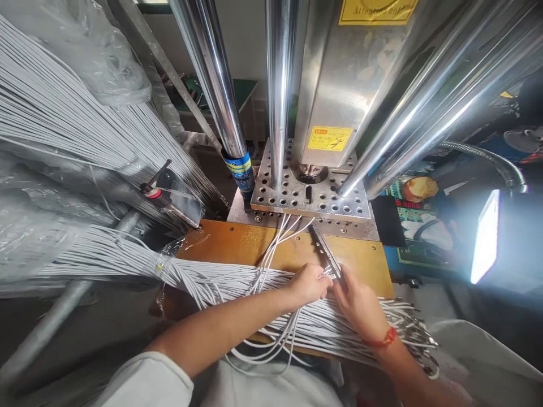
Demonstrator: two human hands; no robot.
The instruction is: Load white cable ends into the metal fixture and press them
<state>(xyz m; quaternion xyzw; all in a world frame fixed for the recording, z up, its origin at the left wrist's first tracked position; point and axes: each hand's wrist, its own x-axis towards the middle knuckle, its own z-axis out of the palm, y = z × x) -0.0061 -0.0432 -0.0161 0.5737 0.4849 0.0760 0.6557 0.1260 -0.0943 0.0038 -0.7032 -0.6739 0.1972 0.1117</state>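
My left hand [309, 284] is closed in a pinch on the ends of several thin white cables, whose small shiny metal tips [329, 272] poke out by the fingertips. Close beside it, my right hand [358, 299] grips the near end of a narrow slotted metal bar [323, 247]. The bar slants away toward the press plate [311, 210], and the cable tips are right at its near end; whether they sit in it I cannot tell. Beneath both hands lies a thick bundle of white cables [237, 278]. Loose cable lengths [271, 353] loop down in front.
Steel columns [280, 102] and a square metal ram [328, 102] stand over the perforated plate. A brown board [237, 240] carries the bundle. More cables [51, 96] hang at left, near a clamp [155, 189]. A bright lamp [486, 237] and a control panel [409, 204] are at right.
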